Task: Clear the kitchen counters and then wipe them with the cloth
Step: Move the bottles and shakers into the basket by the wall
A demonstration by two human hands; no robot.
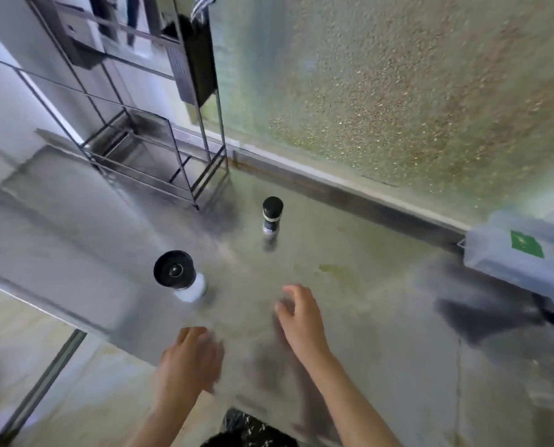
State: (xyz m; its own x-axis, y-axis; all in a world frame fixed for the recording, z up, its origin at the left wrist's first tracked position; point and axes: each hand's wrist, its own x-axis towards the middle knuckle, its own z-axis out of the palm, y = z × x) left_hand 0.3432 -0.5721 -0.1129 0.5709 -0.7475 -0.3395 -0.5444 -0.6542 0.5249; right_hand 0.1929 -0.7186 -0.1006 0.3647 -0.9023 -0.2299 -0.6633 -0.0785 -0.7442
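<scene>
The steel counter [366, 317] holds a white grinder [182, 275] near its left edge and a dark grinder [271, 217] farther back. The left hand [188, 359] and the right hand [298, 314] reach over it, fingers loose, holding nothing. A wire rack [153, 150] stands behind.

Your counter [349, 317] reads as brushed metal, a dull sheen, with faint yellowish smears across it. The rack [159, 156] beside it is thin black metal wire, matt. Behind, the pane [398, 91] is pebbled glass, rough-textured and glinting. Your nearer grinder [180, 275] has a glossy black plastic top over a clear body; the farther shaker [271, 219] wears a duller black cap. To your right, the cloth [482, 314] looks like soft, matt, dark grey fabric, though it's blurred. The packet [520, 256] looks like pale, smooth plastic film.
</scene>
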